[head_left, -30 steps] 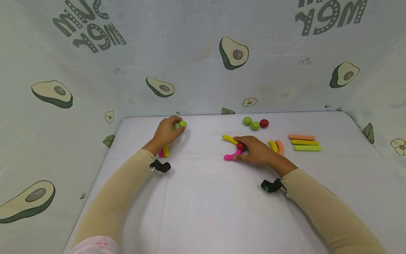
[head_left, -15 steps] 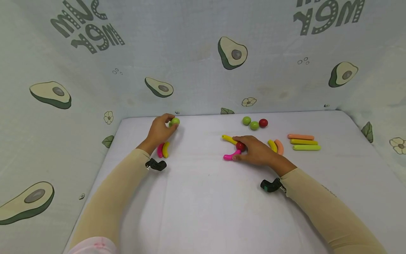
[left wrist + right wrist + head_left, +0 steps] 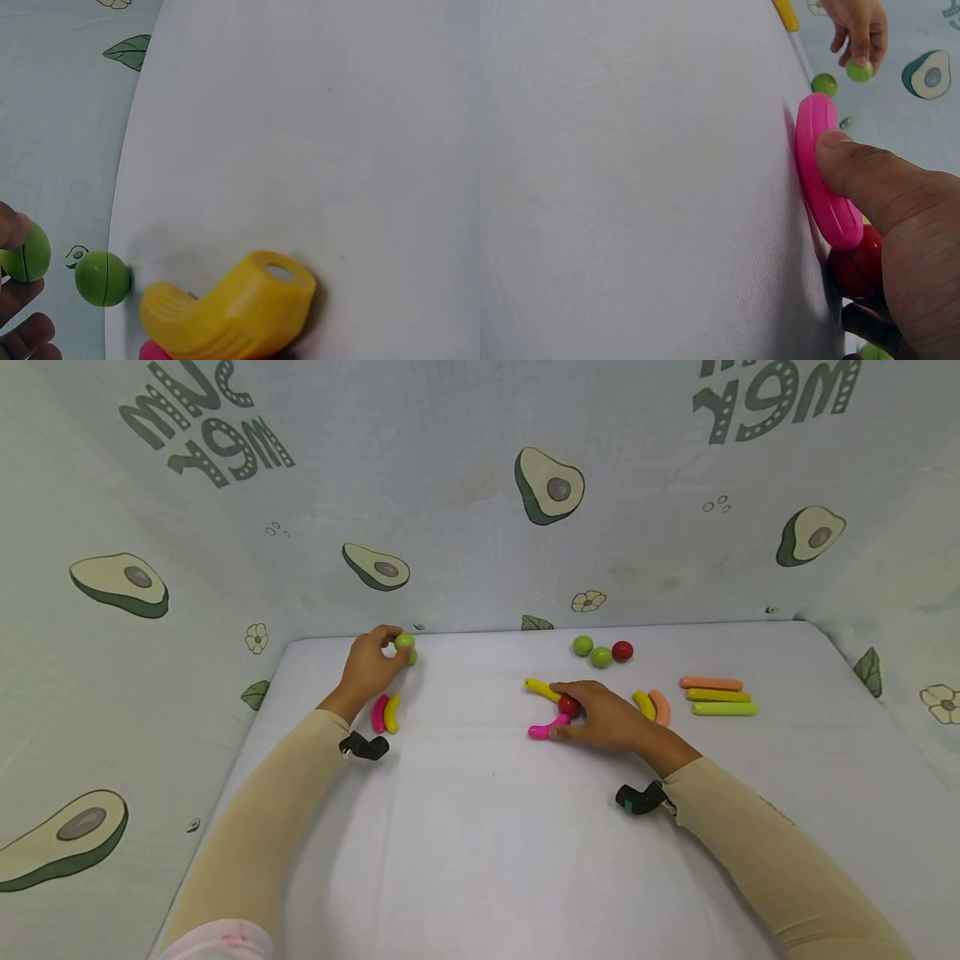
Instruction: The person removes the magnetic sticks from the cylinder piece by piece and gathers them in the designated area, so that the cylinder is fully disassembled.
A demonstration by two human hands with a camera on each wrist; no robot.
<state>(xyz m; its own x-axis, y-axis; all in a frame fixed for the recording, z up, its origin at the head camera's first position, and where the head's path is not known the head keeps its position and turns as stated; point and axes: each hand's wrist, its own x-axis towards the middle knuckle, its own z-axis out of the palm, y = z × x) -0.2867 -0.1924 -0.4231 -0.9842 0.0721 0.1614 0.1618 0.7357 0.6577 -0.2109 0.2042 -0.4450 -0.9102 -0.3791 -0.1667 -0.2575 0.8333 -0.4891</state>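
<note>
My left hand (image 3: 371, 664) pinches a green ball (image 3: 405, 642) between thumb and fingers. A second green ball (image 3: 103, 278) sits just under it near the table's far edge. Close below that hand lie a short pink curved stick (image 3: 379, 714) and a yellow curved stick (image 3: 232, 307), whose end shows a grey disc. My right hand (image 3: 606, 718) rests on the table around a red ball (image 3: 569, 707). Its thumb presses a pink curved stick (image 3: 821, 165); its fingers reach to a yellow stick (image 3: 542, 689). Both sticks meet the red ball, which the hand partly hides.
Two green balls (image 3: 602, 657) and a red ball (image 3: 622, 651) lie at the back. Right of my right hand are a yellow curved stick (image 3: 643, 704), an orange curved stick (image 3: 661, 708) and three straight sticks (image 3: 718, 697). A printed cloth (image 3: 465, 527) hangs behind.
My left hand has moved left and slightly back with its green ball, uncovering the pink and yellow curved sticks. The second green ball now shows below it. My right hand has stayed still.
</note>
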